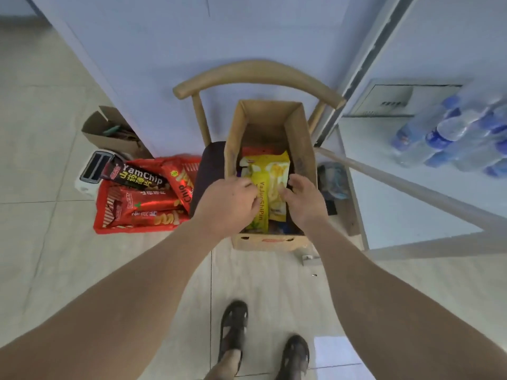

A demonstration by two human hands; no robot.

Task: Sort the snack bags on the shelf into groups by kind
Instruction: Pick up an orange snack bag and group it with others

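Black snack bag (140, 178), left of left hand (229, 204): "YamChip", Chinese characters beneath, unread. Red bag (179, 187) beside it: "Chip". Yellow bag (260, 201) between the hands, touching the left hand: "YaJunShiPin" as best it reads. Other print too blurred.

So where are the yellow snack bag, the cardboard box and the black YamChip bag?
yellow snack bag (275, 175): head view, on its printed front.
cardboard box (267, 109): head view, on its far inner wall.
black YamChip bag (141, 178): head view, on its lettering.

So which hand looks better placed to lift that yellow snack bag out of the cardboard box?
Probably the left hand: its fingers already curl over the yellow snack bag edge, while the right hand is open beside it.
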